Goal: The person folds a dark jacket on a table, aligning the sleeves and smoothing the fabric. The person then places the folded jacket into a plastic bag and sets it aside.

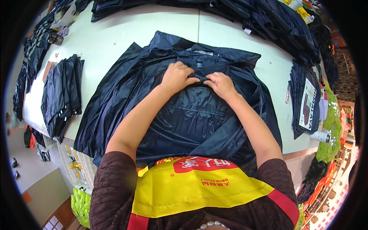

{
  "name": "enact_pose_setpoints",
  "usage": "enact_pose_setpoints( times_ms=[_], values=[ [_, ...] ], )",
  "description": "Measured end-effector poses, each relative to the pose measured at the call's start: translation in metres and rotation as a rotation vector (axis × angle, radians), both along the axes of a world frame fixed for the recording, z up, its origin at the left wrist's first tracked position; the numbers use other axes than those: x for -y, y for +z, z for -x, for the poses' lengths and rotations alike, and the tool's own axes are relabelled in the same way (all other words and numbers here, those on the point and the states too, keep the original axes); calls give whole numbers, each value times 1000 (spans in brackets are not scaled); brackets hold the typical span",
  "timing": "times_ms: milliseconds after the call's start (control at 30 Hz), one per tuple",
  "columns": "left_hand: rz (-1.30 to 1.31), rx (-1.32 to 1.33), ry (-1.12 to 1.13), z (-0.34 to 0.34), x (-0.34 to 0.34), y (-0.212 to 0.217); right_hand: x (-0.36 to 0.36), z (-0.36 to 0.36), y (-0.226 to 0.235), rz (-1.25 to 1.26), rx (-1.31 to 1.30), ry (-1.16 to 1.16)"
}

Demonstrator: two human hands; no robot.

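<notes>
A shiny dark navy jacket (195, 119) lies spread on the white table, its lower part reaching the near edge against my yellow apron (191, 188). My left hand (177, 78) is closed on the jacket fabric just below the neck opening, thumb pointing inward. Close beside it, my right hand (221, 84) pinches the same fabric, its fingers bent over a fold. A small gap separates the two thumbs. Past my hands, the inside of the neck shows a small label (199, 63) and a strip of light mesh. The fingertips are partly hidden by the folds.
Folded dark garments stand in a stack (61, 94) at the left and another (297, 92) at the right, topped by a printed card (308, 103). A long dark pile (276, 27) lines the far side. A metal cup (55, 38) and a small cylinder (321, 137) sit near the edges.
</notes>
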State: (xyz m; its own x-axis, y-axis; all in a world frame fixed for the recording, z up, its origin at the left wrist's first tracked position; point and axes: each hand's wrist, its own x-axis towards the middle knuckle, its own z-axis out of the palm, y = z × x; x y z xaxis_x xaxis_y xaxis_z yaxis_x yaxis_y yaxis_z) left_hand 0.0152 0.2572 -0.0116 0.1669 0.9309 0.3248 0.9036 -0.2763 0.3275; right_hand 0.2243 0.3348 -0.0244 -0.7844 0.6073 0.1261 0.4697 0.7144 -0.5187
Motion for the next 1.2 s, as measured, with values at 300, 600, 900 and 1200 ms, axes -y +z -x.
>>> enact_pose_setpoints(
  times_ms=[300,600,900,1200],
  values=[
    [22,178,-134,12,-23,-12,0,13,43,-394,-67,52],
    [-293,-43,139,-23,-34,-5,-75,18,-10,196,-36,4],
    [-255,-111,102,-23,-44,-28,-82,37,12,-347,152,-120],
    [-118,-46,174,-27,-48,-22,-122,97,-2,-474,154,216]
  ],
)
